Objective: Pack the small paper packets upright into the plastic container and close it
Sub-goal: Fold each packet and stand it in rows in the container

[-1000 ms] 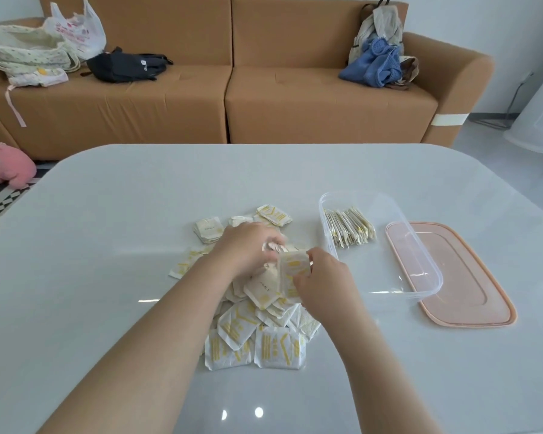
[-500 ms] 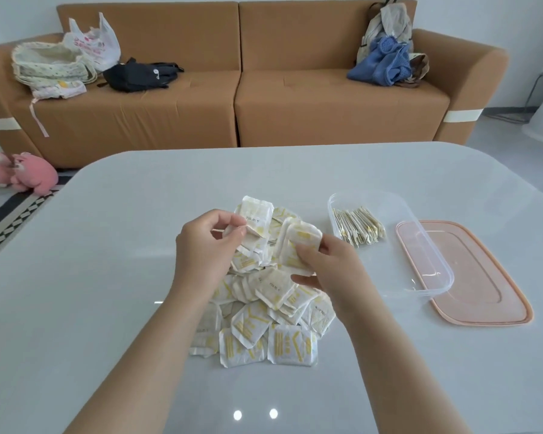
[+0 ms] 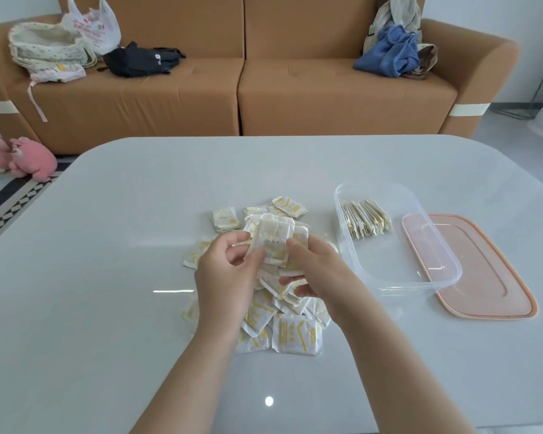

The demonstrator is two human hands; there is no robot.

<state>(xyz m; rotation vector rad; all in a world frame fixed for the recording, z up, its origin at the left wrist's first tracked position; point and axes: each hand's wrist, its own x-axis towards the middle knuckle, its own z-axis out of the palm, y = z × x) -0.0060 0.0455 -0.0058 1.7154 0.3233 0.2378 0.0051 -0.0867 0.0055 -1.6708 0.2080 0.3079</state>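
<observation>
Barely begun, I'd say: one short row of packets (image 3: 364, 220) stands at the far end of the clear container (image 3: 402, 267). The heap (image 3: 292, 333) lies on the desk (image 3: 123, 245). The left hand (image 3: 229, 274) and right hand (image 3: 317, 270) pinch a small bundle (image 3: 273, 236), and the pink lid (image 3: 499, 277) is off.

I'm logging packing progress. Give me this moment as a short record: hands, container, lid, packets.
left hand: pinches the held packets
right hand: grips the held packets too
container: open, a row of packed packets upright at its far end
lid: off, flat on the table at the container's right
loose pile: on the table beneath both hands
</observation>
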